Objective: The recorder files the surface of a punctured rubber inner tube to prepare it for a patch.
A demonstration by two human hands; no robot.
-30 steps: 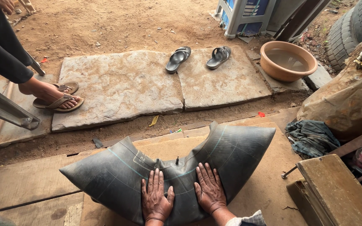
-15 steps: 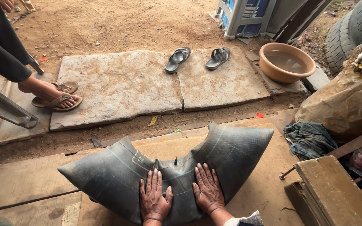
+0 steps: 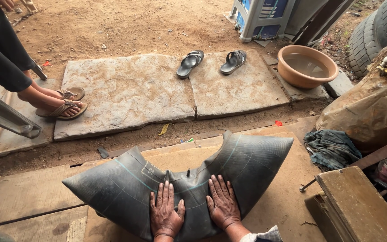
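Observation:
A big black rubber inner tube [image 3: 126, 188] lies folded into a curved, puffed shape on wooden boards [image 3: 23, 197]. A small valve stem [image 3: 187, 171] sticks up at its middle. My left hand [image 3: 164, 211] rests flat on the tube, fingers spread, just left of the fold. Beside it, my right hand [image 3: 222, 202] presses flat on the rubber to the right of the fold. Neither hand grips anything.
Another person's sandalled feet [image 3: 61, 102] stand at the left on stone slabs [image 3: 126, 92]. Empty black sandals [image 3: 211, 62] lie farther off. A tan basin of water [image 3: 307, 65], tyres [image 3: 377, 31], a sack [image 3: 363, 110], a dark rag [image 3: 332, 148] and a wooden block [image 3: 359, 206] crowd the right.
Both hands stay pressed on the tube. The view has shifted slightly; nothing else has visibly moved.

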